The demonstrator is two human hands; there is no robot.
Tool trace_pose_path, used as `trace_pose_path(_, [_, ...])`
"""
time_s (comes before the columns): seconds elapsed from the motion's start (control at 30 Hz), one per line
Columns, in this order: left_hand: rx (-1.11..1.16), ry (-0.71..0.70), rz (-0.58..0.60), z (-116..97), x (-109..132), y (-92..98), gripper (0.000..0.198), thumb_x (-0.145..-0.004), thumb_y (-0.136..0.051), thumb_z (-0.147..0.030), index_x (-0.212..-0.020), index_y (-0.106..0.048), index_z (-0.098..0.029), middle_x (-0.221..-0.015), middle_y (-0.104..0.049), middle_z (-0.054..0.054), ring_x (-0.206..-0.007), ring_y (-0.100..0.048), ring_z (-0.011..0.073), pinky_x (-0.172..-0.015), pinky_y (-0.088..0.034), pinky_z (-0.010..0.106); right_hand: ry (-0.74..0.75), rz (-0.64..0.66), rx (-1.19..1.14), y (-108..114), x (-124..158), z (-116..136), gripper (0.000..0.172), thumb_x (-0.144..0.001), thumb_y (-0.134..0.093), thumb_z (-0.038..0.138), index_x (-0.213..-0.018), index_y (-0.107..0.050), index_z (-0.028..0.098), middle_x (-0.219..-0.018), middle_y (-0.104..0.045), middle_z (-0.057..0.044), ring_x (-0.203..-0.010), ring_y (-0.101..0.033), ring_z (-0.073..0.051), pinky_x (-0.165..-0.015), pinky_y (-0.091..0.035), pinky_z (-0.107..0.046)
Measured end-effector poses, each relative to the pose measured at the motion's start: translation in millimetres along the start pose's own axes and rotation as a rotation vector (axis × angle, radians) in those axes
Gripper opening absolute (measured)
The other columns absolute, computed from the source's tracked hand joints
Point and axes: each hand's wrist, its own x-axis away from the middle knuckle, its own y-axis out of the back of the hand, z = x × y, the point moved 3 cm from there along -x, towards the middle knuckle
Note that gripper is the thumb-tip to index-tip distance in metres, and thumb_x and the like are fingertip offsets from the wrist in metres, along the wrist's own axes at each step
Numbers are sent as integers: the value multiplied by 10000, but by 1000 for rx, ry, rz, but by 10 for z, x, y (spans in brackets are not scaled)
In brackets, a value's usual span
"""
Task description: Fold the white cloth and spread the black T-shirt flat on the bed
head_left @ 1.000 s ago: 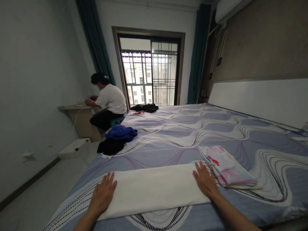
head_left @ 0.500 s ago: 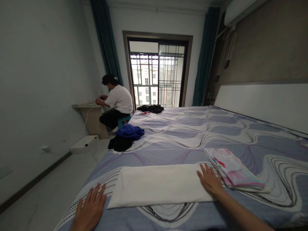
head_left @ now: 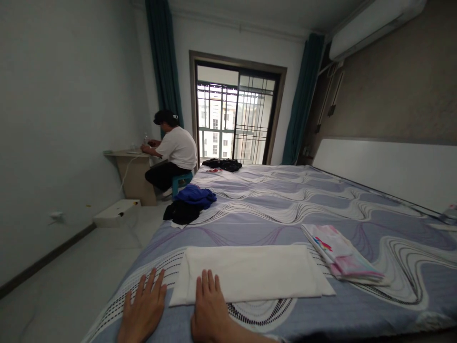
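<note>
A white cloth, folded into a long flat strip, lies across the near part of the bed. My left hand rests on the patterned bedsheet just beyond the cloth's left end, fingers spread and holding nothing. On the left part of the cloth's near edge lies my right hand, flat with its fingers stretched forward. To the right of the strip is a folded pink and white cloth with a small rainbow-coloured print.
A blue and black heap of clothes sits at the bed's left edge. Black clothing lies at the far end. A person in a white top sits at a small desk. A white box stands on the floor.
My right hand has moved left, from the right end of the white cloth to its left part. My left hand stays beside the left end. The camera view has tilted slightly.
</note>
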Motion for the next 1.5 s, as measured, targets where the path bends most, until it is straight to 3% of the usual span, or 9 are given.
trace_pose_path(0.17, [8,-4,-10,-15,12,24,580,-933,-164,-363,-1485,-301,-250,-1595,-249,16,-1463,-224,296,-1143,-195,582,-98,-44,49,-245,-387,297,791,-794,-544,225,-1462,-247,-77,-1516,-202,-325,-1420,-175,-433,-1136,-238,-622])
trace_pose_path(0.4, [6,-1,-10,-40,53,96,581,-932,-173,-350,-1486,-304,-233,-1595,-256,41,-1460,-229,300,-1141,-192,583,-66,-55,87,-198,-333,246,887,-734,-639,304,-1477,-269,-9,-1504,-254,-328,-1398,-228,-467,-1101,-259,-668])
trace_pose_path(0.6, [-26,4,-19,-32,20,32,594,-938,-127,-372,-1494,-282,-237,-1599,-244,25,-1460,-228,295,-1140,-204,569,111,-30,269,-225,-509,285,544,-912,-417,164,-1438,-361,37,-1366,-456,-353,-1281,-473,-418,-900,-478,-647])
trace_pose_path(0.77, [-46,2,-18,-13,-22,-28,588,-932,-158,-364,-1492,-287,-242,-1598,-247,23,-1463,-223,293,-1138,-211,574,127,48,335,-329,-643,315,477,-903,-410,127,-1329,-467,-81,-1333,-472,-372,-1261,-482,-435,-897,-506,-588])
trace_pose_path(0.97, [57,10,-75,-12,1,14,560,-933,-215,-344,-1461,-372,-244,-1564,-341,57,-1441,-279,307,-1136,-226,590,32,7,156,-134,-640,387,595,-699,-681,368,-1194,-641,42,-1310,-568,-261,-1232,-496,-434,-963,-450,-584])
trace_pose_path(1.07, [224,-146,-144,-27,42,71,493,-940,-263,-357,-1328,-551,-256,-1478,-481,56,-1396,-375,268,-1139,-294,506,-98,-67,-30,173,-808,230,347,-768,-583,302,-1057,-715,164,-1111,-703,-127,-1093,-584,-301,-951,-458,-446])
trace_pose_path(1.2, [466,-366,-200,-31,104,127,379,-902,-417,-526,-932,-703,-279,-1344,-610,33,-1345,-446,262,-1113,-379,463,-192,-130,-62,455,-1210,-188,401,-862,-482,221,-1240,-617,211,-1265,-639,-86,-1213,-492,-266,-1005,-374,-451])
trace_pose_path(1.33, [516,-346,-202,-6,99,123,353,-860,-494,-558,-782,-681,-269,-1295,-640,37,-1313,-480,290,-1089,-410,505,-232,-75,-87,399,-1544,-513,357,-802,-640,363,-1146,-675,274,-1284,-621,-54,-1210,-486,-292,-997,-352,-480])
trace_pose_path(1.5, [529,-349,-179,7,72,105,306,-852,-529,-500,-725,-679,-265,-1306,-635,31,-1315,-473,303,-1073,-411,538,-229,-56,-117,202,-1705,-597,157,-809,-631,339,-893,-742,267,-1198,-644,-51,-1172,-494,-277,-1001,-312,-473])
